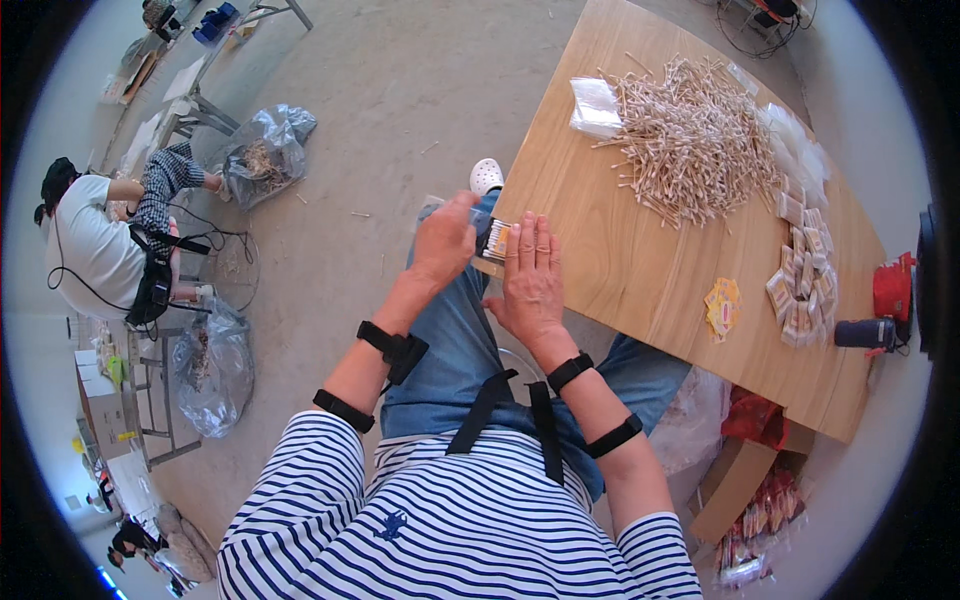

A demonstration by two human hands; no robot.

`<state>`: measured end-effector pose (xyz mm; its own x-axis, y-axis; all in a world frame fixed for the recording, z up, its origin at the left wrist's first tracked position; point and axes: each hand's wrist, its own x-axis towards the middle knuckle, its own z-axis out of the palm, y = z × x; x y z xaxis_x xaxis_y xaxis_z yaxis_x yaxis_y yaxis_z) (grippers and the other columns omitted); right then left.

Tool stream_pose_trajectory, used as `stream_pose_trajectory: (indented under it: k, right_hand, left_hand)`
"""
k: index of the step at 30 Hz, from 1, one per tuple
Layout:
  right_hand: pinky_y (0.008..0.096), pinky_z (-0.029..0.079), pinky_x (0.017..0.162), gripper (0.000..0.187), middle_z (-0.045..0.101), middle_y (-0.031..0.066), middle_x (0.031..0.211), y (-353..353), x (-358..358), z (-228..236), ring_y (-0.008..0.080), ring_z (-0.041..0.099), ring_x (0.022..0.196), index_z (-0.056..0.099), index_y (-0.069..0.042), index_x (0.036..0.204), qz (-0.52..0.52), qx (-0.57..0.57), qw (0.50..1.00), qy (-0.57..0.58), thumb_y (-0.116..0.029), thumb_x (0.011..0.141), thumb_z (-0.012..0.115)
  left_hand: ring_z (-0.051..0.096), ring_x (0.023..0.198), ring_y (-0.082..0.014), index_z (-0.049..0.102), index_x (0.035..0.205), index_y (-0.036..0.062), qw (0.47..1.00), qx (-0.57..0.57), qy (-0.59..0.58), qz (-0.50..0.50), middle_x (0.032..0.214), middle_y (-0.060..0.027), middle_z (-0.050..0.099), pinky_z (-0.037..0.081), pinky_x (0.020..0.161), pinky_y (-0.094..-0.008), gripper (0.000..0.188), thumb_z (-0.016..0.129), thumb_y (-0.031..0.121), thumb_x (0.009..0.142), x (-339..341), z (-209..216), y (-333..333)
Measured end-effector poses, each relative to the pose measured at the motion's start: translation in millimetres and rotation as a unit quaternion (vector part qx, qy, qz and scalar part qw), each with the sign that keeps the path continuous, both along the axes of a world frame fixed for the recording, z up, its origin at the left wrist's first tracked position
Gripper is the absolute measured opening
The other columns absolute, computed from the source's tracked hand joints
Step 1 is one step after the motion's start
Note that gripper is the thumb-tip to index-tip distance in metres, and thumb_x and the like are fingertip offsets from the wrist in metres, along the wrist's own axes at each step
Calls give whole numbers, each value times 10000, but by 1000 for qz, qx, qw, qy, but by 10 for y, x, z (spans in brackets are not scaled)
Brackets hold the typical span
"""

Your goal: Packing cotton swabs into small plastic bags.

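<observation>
A small pack of cotton swabs [497, 238] with an orange label lies at the table's near left corner, between my hands. My right hand [532, 280] lies with fingers stretched flat beside the pack, its fingertips over the label side. Just left of the pack, my left hand [443, 243] is closed with its fingers curled and slightly blurred. Clear plastic film [428, 210] shows at its outer side; whether the fingers grip it is hidden. A large heap of loose cotton swabs [690, 135] covers the far part of the wooden table [610, 270].
Filled swab packs [805, 275] are piled at the right, near orange cards [722, 308]. Clear bags [597, 107] lie by the heap. A cardboard box [735, 490] stands below the table. At left, a seated person [95, 240] works near plastic sacks [265, 155].
</observation>
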<state>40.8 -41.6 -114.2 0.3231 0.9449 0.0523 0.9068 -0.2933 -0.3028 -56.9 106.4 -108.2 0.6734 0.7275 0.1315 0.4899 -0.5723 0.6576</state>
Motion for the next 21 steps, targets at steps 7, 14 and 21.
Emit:
stream_pose_trajectory:
  k: [7,14,21]
  right_hand:
    - [472,120,1256,1192,197,249,1629,59,-44,26,398,127,1539,284,58,1525,12,-31,999,-15,-450,623,877]
    - [466,108,1258,1188,204,247,1627,110,-70,21,397,134,1538,267,54,1532,22,-32,999,-18,-437,633,869]
    - [472,111,1257,1148,209,245,1626,206,-136,-1,400,146,1536,283,38,1534,-1,-37,999,-23,-405,644,857]
  left_hand:
    - [672,910,-408,589,1163,34,1000,12,12,-4,944,-223,683,518,793,-496,313,573,44,850,51,92,-66]
    - [670,928,-416,574,1145,71,1000,-24,9,-19,980,-209,691,522,792,-510,305,550,4,849,18,83,-8]
    - [676,908,-416,571,1132,77,999,-7,13,-28,971,-207,696,523,753,-517,293,548,-6,853,50,75,-17]
